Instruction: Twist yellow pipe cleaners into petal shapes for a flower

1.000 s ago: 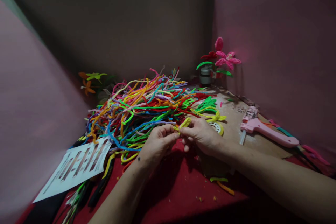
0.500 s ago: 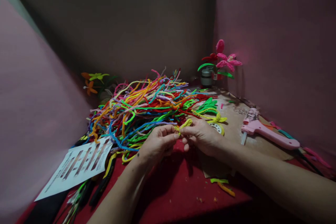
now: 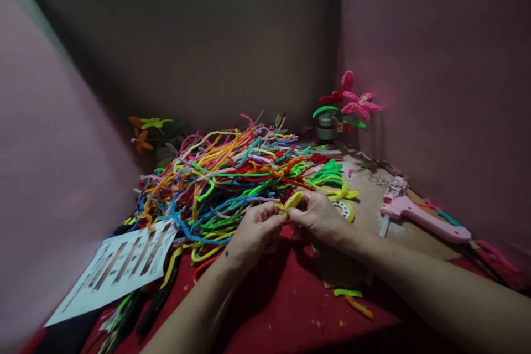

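Pinching near the centre of the frame, we hold a small folded piece of yellow fuzzy stem [image 3: 295, 199] between both hands: our left hand [image 3: 258, 228] has thumb and forefinger closed on its left end, and our right hand [image 3: 322, 218] grips it from the right, some of its fingers hidden from us. Behind our hands, across the middle of the frame, we see a tangled heap of multicoloured fuzzy stems [image 3: 226, 174]. Right of centre, a round white roll with a yellow rim [image 3: 351, 212] sits partly behind our right hand, below a yellow fuzzy-stem flower [image 3: 344, 192]. Toward the right edge lies a pink plastic glue gun [image 3: 429, 222]; at lower left, a printed white paper sheet [image 3: 83, 291] lies beside the heap.
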Tool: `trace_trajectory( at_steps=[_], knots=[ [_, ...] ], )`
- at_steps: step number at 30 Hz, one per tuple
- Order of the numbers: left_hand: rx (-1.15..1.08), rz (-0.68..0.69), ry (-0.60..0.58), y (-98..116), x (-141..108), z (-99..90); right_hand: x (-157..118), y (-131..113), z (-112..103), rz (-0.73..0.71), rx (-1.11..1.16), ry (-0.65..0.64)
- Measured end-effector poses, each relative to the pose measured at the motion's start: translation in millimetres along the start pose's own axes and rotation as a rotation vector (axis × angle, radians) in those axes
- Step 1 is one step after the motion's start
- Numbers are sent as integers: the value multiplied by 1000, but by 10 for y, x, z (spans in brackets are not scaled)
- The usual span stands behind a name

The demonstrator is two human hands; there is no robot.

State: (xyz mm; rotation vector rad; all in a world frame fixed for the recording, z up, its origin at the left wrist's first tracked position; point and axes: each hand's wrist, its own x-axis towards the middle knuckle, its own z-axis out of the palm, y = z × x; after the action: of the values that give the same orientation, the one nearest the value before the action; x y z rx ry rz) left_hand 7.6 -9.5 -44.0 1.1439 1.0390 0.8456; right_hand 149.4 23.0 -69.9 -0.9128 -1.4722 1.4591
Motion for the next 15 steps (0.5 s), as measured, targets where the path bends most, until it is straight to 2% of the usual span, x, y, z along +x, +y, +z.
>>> trace_trajectory(
  at_steps=[7,12,15],
  knots=[
    [-31,9,-54,-36,30,-43,10,-3,5,37,77,-22],
    [-87,24,-40,-61,35,-60,25,-38,16,107,327,-108],
    [-76,54,-23,-90,45,-62,29,-43,33,142,431,-117]
  ],
)
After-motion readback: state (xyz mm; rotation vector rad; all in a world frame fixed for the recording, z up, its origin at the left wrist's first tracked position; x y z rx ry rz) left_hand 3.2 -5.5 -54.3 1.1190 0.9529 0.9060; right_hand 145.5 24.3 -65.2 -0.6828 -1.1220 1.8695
